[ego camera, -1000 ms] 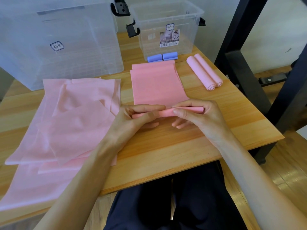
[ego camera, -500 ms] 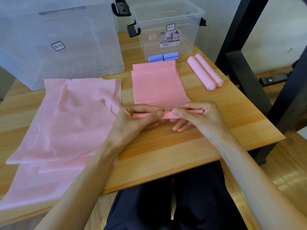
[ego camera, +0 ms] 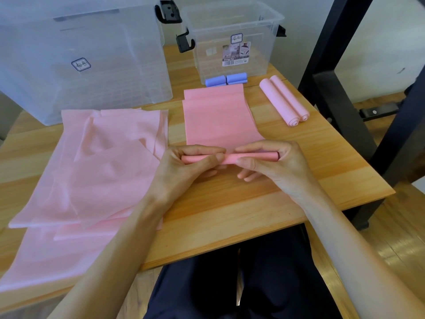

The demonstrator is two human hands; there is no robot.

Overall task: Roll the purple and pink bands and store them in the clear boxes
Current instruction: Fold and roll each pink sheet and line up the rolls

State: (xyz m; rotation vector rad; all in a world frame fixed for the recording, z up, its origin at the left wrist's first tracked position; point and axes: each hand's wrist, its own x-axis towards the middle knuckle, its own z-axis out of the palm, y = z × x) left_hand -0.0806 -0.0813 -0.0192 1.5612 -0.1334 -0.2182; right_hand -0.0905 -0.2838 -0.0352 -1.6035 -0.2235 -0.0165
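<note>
At the near edge of the surface [ego camera: 230,203], my left hand [ego camera: 184,171] and right hand [ego camera: 276,164] pinch the pink band [ego camera: 218,118]; I keep the roll tight and its ends level.

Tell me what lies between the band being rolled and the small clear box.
In the head view, the band's flat unrolled stretch, then two purple rolls just before the small clear box.

The label [ego camera: 236,54] on my small clear box [ego camera: 232,38] reads "Storage Box", above a barcode; other print is illegible.
</note>
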